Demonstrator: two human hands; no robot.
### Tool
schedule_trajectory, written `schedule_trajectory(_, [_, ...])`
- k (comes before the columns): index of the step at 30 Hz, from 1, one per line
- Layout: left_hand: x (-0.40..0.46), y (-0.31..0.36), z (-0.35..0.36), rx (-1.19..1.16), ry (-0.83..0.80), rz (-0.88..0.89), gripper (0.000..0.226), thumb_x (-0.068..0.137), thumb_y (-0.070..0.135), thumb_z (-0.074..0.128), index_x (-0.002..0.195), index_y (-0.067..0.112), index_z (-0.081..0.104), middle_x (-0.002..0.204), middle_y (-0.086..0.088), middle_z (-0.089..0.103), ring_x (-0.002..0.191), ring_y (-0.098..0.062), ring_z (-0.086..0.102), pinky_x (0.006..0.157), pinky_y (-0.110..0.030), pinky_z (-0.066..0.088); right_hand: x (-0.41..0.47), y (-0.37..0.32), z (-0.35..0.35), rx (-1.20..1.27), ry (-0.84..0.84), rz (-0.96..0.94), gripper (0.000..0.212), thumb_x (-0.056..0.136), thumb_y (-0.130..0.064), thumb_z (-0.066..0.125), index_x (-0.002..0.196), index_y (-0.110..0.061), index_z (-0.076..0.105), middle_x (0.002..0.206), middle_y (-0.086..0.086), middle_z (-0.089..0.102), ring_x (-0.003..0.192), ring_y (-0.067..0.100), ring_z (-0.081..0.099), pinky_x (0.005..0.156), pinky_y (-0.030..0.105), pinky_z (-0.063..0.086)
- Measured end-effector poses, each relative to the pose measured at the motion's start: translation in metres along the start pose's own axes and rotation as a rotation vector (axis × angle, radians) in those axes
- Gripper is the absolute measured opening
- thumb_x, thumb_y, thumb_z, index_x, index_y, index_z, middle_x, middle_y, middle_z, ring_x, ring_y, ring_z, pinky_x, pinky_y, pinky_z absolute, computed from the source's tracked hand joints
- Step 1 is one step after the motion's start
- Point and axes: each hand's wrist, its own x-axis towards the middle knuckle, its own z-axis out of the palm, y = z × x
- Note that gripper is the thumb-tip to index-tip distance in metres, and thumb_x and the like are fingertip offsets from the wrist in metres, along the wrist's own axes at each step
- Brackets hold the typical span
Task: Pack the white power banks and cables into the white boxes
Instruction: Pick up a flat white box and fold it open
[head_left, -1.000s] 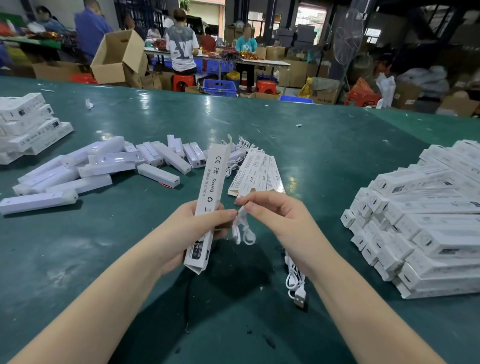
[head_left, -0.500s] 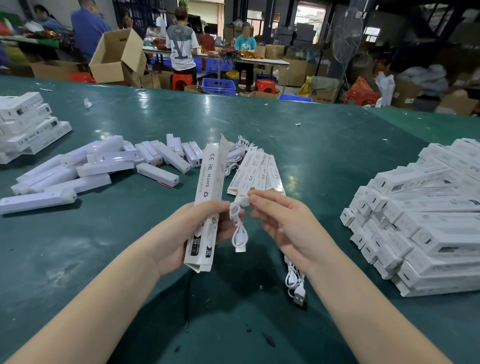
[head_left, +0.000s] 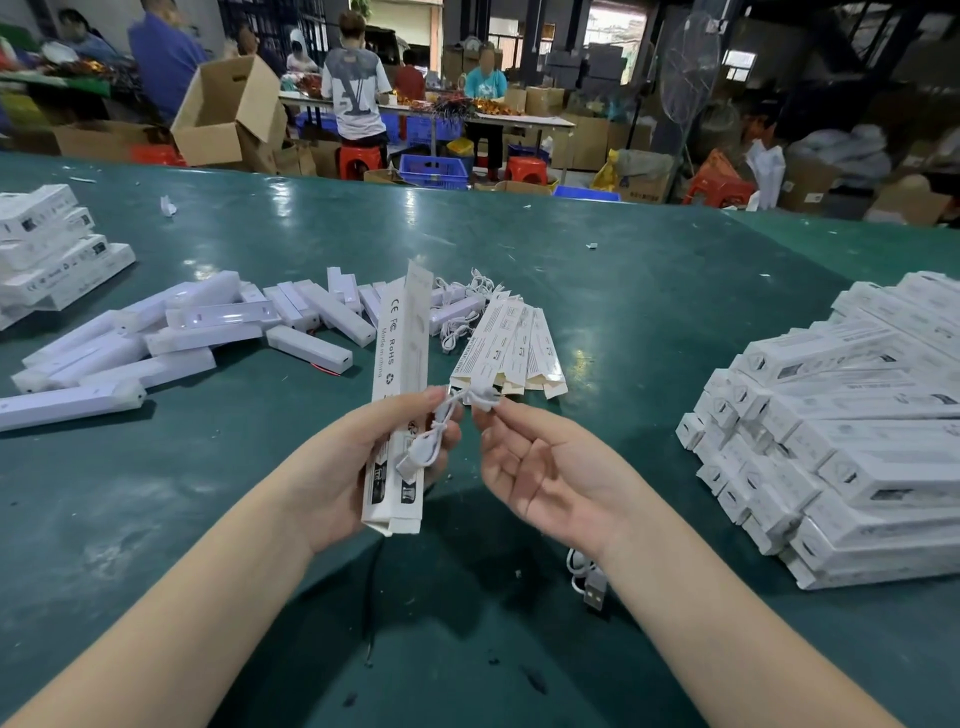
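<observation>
At frame centre the left hand (head_left: 343, 467) grips an upright box (head_left: 397, 364); the right hand (head_left: 540, 467) pinches a cable (head_left: 441, 421) hanging against it.

Beyond the hands, the green worktable (head_left: 519, 249) shines under overhead light. Further back an open cardboard box (head_left: 228, 111) tilts to the left, red stools (head_left: 358, 158) and a blue crate (head_left: 434, 170) sit on the floor, and a standing fan (head_left: 688, 67) rises far right, possibly idle. Workers crowd a long table (head_left: 519, 120).
</observation>
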Motion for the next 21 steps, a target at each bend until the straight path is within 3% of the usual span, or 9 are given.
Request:
schedule_trajectory(2, [0.0004,-0.0003,0.0006,-0.054,-0.002,-0.007,0.01,0.067,0.016,0.075,0.074,0.009,0.078,0.083,-0.006,0.068,0.063,-0.012,0.062,0.051,-0.021,0.051,-0.0007,-0.0012,0.0,0.017,-0.007,-0.012,0.025,0.068,-0.005,0.073,0.092,0.002,0.074,0.078,0.009,0.072,0.056,0.011,0.066,0.053,0.019,0.055])
schedule_trajectory(4, [-0.0001,0.0004,0.0005,-0.079,-0.016,-0.01,0.013,0.067,0.012,0.075,0.078,0.008,0.077,0.087,-0.008,0.069,0.065,-0.013,0.064,0.052,-0.022,0.051,-0.0008,-0.0022,-0.0007,0.029,-0.025,-0.042,0.017,0.07,-0.003,0.072,0.086,0.001,0.075,0.083,0.01,0.074,0.062,0.013,0.07,0.056,0.021,0.057])
schedule_trajectory(7, [-0.0004,0.0019,-0.0014,-0.119,-0.003,0.007,0.042,0.059,0.001,0.079,0.097,0.007,0.064,0.093,-0.011,0.07,0.071,-0.017,0.067,0.058,-0.025,0.056,-0.0004,-0.004,-0.0016,0.027,-0.052,-0.107,0.008,0.071,-0.002,0.071,0.076,-0.002,0.077,0.086,0.012,0.075,0.068,0.015,0.072,0.061,0.022,0.058])
schedule_trajectory(12, [0.0003,0.0004,0.0007,0.183,0.03,0.13,0.024,0.068,0.007,0.069,0.085,0.013,0.054,0.078,-0.005,0.07,0.075,-0.014,0.071,0.063,-0.021,0.056,-0.0017,-0.005,-0.0015,-0.101,-0.07,-0.209,0.013,0.072,-0.003,0.067,0.067,-0.009,0.078,0.08,0.009,0.075,0.07,0.013,0.073,0.064,0.021,0.058])
schedule_trajectory(15, [0.001,0.0005,0.002,0.284,0.107,0.19,0.03,0.066,0.012,0.071,0.09,0.011,0.053,0.074,-0.003,0.07,0.071,-0.013,0.07,0.061,-0.022,0.056,-0.0024,-0.0075,-0.0038,-0.221,-0.046,-0.299,0.024,0.086,0.005,0.058,0.072,-0.004,0.075,0.079,0.013,0.074,0.068,0.015,0.072,0.062,0.021,0.057])
schedule_trajectory(17, [0.0019,0.0002,0.0036,0.354,0.152,0.216,0.037,0.064,0.014,0.079,0.09,0.012,0.053,0.069,0.001,0.067,0.062,-0.011,0.064,0.061,-0.025,0.053,-0.0025,-0.0084,-0.0051,-0.292,-0.06,-0.347,0.02,0.091,0.004,0.055,0.081,-0.002,0.071,0.079,0.013,0.073,0.069,0.016,0.071,0.065,0.021,0.057])
schedule_trajectory(19, [0.0037,-0.0015,0.0033,0.47,0.215,0.245,0.042,0.059,0.02,0.087,0.084,0.015,0.054,0.067,0.001,0.06,0.06,-0.014,0.054,0.061,-0.029,0.045,-0.0025,-0.0087,-0.006,-0.42,-0.104,-0.401,0.008,0.087,-0.007,0.065,0.088,-0.004,0.072,0.082,0.009,0.074,0.073,0.014,0.07,0.069,0.02,0.056])
schedule_trajectory(21, [0.0051,-0.0038,0.003,0.55,0.254,0.294,0.037,0.062,0.029,0.082,0.08,0.016,0.053,0.067,0.0,0.055,0.063,-0.017,0.049,0.063,-0.032,0.04,-0.0034,-0.0078,-0.0079,-0.634,-0.113,-0.452,0.018,0.078,-0.019,0.077,0.093,-0.011,0.074,0.09,0.002,0.075,0.082,0.011,0.07,0.076,0.02,0.055])
